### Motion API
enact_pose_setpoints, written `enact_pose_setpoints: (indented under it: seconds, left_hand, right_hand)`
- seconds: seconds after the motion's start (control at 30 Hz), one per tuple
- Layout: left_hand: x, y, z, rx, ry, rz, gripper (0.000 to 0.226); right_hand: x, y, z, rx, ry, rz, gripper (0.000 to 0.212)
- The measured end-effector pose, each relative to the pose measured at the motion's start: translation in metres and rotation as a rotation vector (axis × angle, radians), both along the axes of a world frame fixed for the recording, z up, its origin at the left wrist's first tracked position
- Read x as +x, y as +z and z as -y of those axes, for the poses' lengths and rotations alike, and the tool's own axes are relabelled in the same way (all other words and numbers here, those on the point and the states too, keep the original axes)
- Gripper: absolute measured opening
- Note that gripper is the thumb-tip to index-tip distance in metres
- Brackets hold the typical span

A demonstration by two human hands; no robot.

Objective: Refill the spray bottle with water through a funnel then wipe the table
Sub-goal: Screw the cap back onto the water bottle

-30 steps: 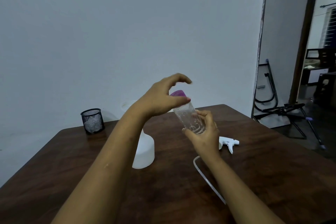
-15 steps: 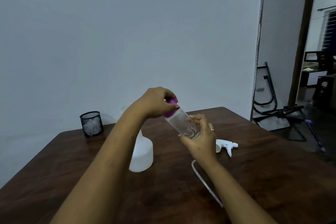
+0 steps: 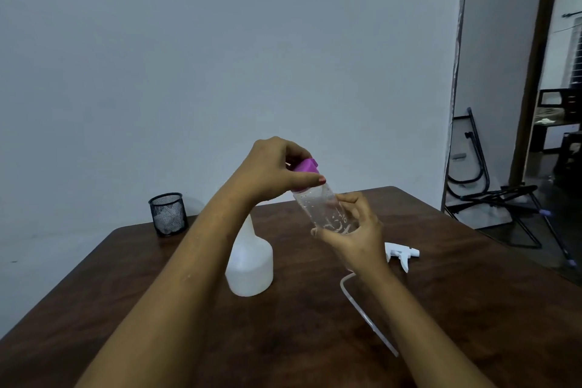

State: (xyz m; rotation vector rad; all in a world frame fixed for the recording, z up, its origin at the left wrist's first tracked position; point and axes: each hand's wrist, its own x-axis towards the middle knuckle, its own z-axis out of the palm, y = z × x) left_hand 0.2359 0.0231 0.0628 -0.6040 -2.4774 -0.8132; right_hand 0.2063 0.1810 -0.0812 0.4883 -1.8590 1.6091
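Purple cap point(image 3: 307, 166): left hand point(image 3: 274, 167) fingers curled round it. Right hand point(image 3: 356, 236) wraps the tilted water bottle point(image 3: 321, 205) above the table point(image 3: 472, 293). Twist the cap only, hold the body steady, mouth up. White spray bottle point(image 3: 250, 264) stands just left, sprayer head point(image 3: 401, 253) lying right.

Bare forearms point(image 3: 195, 261), reddish-painted thumbnail point(image 3: 322, 180) on the left hand point(image 3: 274, 170)
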Motion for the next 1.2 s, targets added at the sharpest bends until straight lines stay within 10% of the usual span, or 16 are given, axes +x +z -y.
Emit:
enact_pose_setpoints:
  seconds: [0.33,0.73,0.87,0.97,1.2]
  left_hand:
    - [0.008,-0.027,0.056,0.585,0.110,-0.343,0.045]
    - [-0.031,-0.106,0.101,1.143,0.077,0.375,0.060]
    - [-0.038,-0.120,0.096,0.978,-0.017,0.454,0.086]
    - [-0.043,-0.127,0.099,0.677,0.018,0.489,0.046]
    - [-0.065,-0.129,0.119,0.347,-0.056,0.635,0.038]
  right_hand:
    - [-0.051,0.005,-0.006,-0.018,0.010,0.234,0.057]
    - [-0.150,-0.009,0.005,0.140,-0.065,0.402,0.062]
    - [-0.179,-0.012,0.011,0.181,-0.079,0.395,0.064]
    - [-0.202,-0.009,0.017,0.192,-0.087,0.403,0.065]
    - [-0.262,-0.010,0.039,0.229,-0.090,0.416,0.064]
